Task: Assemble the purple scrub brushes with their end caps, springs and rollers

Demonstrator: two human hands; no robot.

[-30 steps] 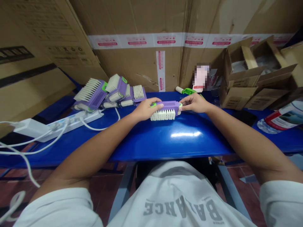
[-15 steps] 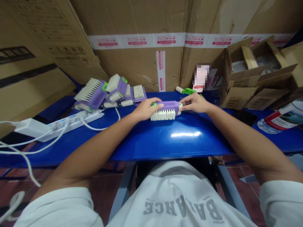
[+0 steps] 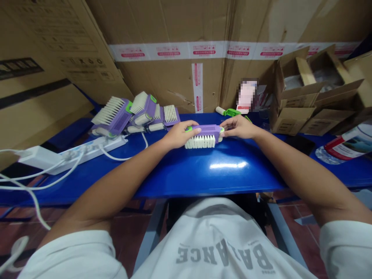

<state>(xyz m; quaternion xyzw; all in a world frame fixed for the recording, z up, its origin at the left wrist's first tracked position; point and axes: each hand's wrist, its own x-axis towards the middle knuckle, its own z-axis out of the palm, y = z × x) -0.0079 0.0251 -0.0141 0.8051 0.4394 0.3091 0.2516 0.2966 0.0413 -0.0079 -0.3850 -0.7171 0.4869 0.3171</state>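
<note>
A purple brush [image 3: 205, 133] with white bristles and green ends rests bristles-down on the blue table [image 3: 186, 170]. My left hand [image 3: 178, 134] is closed over its left end, thumb on top. At the right end my right hand [image 3: 240, 126] pinches the green tip with curled fingers. Both arms stretch forward from my white shirt.
Several more purple brushes [image 3: 133, 112] lie piled at the back left. A white power strip [image 3: 75, 153] with cables runs along the left. A green part [image 3: 232, 112] lies behind the hands. Open cardboard boxes [image 3: 308, 93] stand at the right, big cartons behind.
</note>
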